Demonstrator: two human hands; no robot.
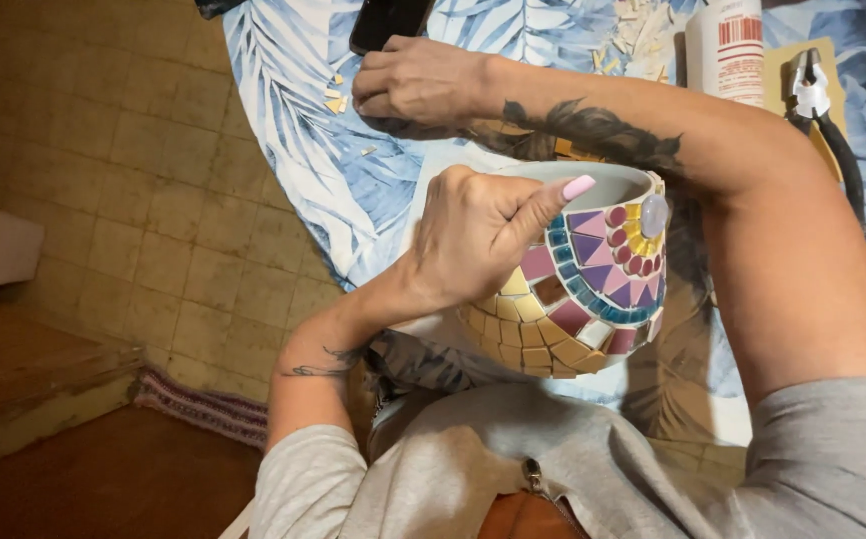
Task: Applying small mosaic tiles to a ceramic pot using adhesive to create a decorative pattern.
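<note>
Over the lap, at the table's [303, 150] edge, the left hand [473, 235] grips the pot [582, 289] by its rim — thumb on the outside. Its wall bears pink, purple, teal and yellow mosaic tiles; inside looks plain grey. Beyond it, the right hand [418, 80] rests curled on the leaf-print cloth — among loose tile chips [335, 98].

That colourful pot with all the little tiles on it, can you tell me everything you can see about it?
The mosaic pot is a round, pale pot, tipped so its open rim faces away. Small tiles cover its side: purple triangles, pink and yellow squares, teal bands, red dots and one pale round bead. The left hand grips it by the rim, thumb laid along the edge. It sits at the edge of a leaf-print tablecloth, above the person's lap.
</note>
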